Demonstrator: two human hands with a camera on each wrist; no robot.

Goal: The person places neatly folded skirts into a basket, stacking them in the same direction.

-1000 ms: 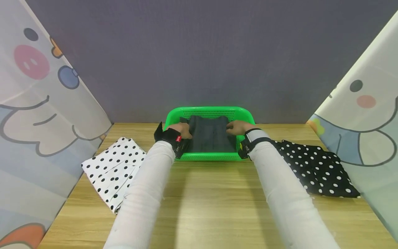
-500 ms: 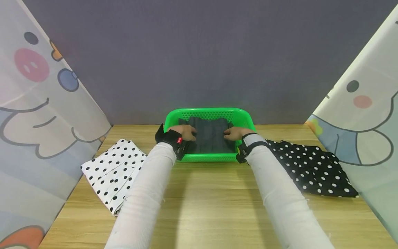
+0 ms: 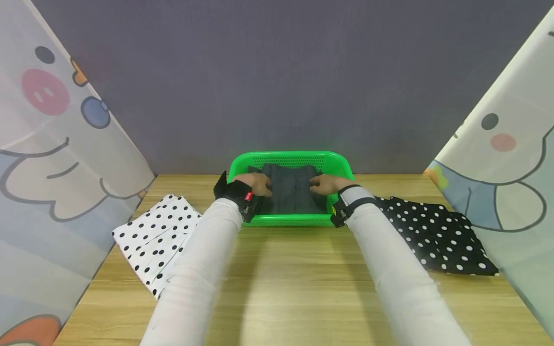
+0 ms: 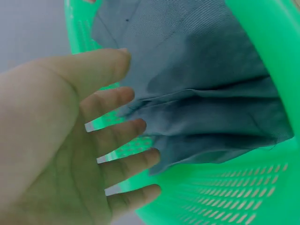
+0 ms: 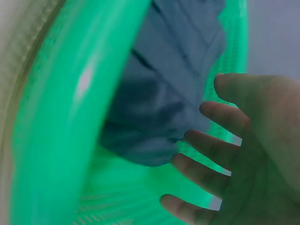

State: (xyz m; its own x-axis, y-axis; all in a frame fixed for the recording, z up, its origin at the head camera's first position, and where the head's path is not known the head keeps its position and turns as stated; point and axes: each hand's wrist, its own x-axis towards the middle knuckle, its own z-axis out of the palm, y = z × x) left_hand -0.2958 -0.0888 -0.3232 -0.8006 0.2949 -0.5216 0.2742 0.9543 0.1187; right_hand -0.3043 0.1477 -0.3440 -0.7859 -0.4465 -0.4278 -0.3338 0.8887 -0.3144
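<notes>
A dark grey folded cloth garment (image 3: 294, 190) lies inside the green plastic basket (image 3: 287, 220). My left hand (image 3: 256, 184) is over the basket's left side, at the garment's left edge. In the left wrist view the fingers (image 4: 123, 133) are spread and hold nothing, with creased cloth (image 4: 206, 112) beyond their tips. On the opposite side, my right hand (image 3: 327, 184) is inside the rim by the garment's right edge. Its fingers (image 5: 206, 171) are also spread and loosely bent, holding nothing, with their tips right by the cloth (image 5: 161, 103).
A white cloth with black dots (image 3: 160, 238) lies folded on the wooden table (image 3: 294, 278) at the left. A black cloth with white dots (image 3: 437, 235) lies at the right. The grey wall (image 3: 277, 81) rises behind the basket, and cartoon-printed sheets (image 3: 47, 144) flank the table.
Both hands' fingers have spread from a more curled pose at the garment's edges. The right hand has shifted slightly left and nearer. The garment stays in the basket.
</notes>
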